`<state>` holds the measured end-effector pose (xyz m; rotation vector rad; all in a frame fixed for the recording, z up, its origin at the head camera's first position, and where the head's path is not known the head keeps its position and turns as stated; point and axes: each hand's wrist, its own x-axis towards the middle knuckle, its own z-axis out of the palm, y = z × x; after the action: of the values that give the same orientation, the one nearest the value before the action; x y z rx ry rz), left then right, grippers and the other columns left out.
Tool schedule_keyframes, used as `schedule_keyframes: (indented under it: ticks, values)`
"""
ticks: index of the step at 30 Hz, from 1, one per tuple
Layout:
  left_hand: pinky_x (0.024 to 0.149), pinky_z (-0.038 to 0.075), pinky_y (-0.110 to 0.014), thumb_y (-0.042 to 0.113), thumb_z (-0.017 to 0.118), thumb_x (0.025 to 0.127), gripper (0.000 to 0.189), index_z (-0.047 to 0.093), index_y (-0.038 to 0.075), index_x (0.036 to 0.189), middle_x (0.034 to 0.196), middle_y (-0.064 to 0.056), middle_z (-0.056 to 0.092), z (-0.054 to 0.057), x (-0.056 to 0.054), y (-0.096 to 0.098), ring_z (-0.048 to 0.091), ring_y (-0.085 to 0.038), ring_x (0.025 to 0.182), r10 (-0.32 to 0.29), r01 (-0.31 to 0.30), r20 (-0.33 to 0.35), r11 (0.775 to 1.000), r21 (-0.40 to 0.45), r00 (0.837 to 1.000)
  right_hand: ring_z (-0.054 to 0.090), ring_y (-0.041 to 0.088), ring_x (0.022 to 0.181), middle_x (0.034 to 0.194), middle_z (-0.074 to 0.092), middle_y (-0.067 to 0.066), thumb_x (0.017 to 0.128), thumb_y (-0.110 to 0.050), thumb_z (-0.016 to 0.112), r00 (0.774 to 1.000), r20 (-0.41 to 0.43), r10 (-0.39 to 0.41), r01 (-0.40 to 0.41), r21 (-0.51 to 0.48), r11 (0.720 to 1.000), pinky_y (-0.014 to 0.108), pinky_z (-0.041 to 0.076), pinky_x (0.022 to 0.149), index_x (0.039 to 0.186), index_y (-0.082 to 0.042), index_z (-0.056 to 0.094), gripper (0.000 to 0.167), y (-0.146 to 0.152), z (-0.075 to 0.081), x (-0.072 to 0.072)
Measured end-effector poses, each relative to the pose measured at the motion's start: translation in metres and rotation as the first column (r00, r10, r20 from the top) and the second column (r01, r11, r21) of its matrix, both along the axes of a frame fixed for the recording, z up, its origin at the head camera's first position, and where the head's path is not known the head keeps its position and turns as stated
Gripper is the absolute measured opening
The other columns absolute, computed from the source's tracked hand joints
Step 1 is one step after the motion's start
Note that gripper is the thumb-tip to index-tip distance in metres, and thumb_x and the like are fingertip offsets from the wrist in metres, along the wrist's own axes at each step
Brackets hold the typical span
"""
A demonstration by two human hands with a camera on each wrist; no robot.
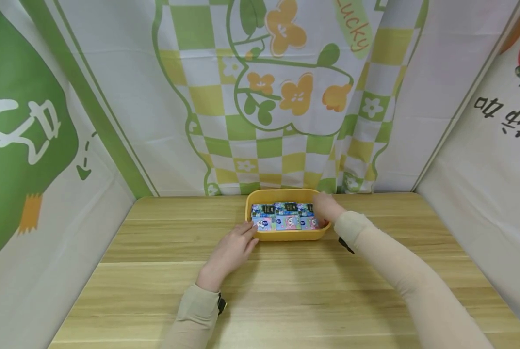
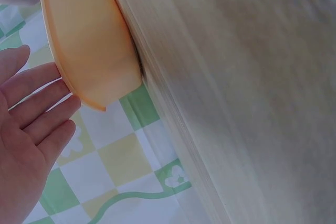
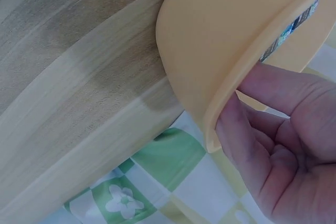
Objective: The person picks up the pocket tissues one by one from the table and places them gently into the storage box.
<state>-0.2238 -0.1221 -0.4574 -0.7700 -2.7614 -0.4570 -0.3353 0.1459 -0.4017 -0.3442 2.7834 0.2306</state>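
Note:
An orange-yellow plastic basket [image 1: 290,236] stands on the wooden table. Small printed packs [image 1: 288,222] lie in it in two rows, blue-and-dark ones behind and pink-and-blue cartoon ones in front. My left hand [image 1: 234,247] rests at the basket's left front corner; the left wrist view shows its fingers [image 2: 44,98] nearly straight, their tips against the rim. At the right end my right hand [image 1: 327,207] reaches over the rim, covering part of the rear right pack. In the right wrist view its fingers bend down inside the rim, their tips hidden, so I cannot tell what they hold.
Behind the basket hangs a checked green, yellow and white curtain [image 1: 268,145], close to the table's [image 1: 286,300] back edge. Printed cloth walls enclose the left and right sides. Bare wood extends in front of the basket and to both sides.

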Motion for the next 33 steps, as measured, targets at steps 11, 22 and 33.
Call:
schedule_keyframes:
  ticks: [11,22,33]
  values:
    - [0.111,0.038,-0.045,0.023,0.056,0.096,0.041,0.056,-0.001,0.129,0.137,-0.018,0.052,0.000,0.001,0.000,0.048,-0.033,0.128,0.001,-0.001,0.008,1.000,0.018,1.000,0.051,0.024,0.071,0.086,0.056,0.015,0.064,-0.004,0.081,1.000,-0.021,0.000,-0.001,-0.049,0.999,0.025,0.042,0.047,0.073,-0.004,0.060,0.023,0.001,-0.005,0.002]
    - [0.110,0.039,-0.044,0.024,0.055,0.097,0.041,0.056,0.000,0.130,0.137,-0.018,0.053,0.001,0.000,-0.001,0.049,-0.034,0.128,0.004,-0.004,0.004,1.000,-0.001,1.000,0.045,0.020,0.059,0.074,0.052,0.011,0.077,0.004,0.061,0.997,-0.071,0.026,-0.032,-0.079,0.996,0.024,0.035,0.042,0.069,-0.005,0.054,0.014,-0.002,-0.007,0.010]
    - [0.112,0.037,-0.044,0.023,0.055,0.097,0.042,0.055,0.000,0.131,0.138,-0.018,0.052,0.000,-0.001,-0.002,0.049,-0.034,0.128,0.003,-0.003,0.014,1.000,-0.015,1.000,0.041,0.016,0.051,0.057,0.047,0.003,0.067,0.004,0.064,0.994,-0.110,0.009,-0.034,-0.230,0.973,0.022,0.034,0.042,0.055,-0.011,0.049,0.024,0.012,-0.013,0.009]
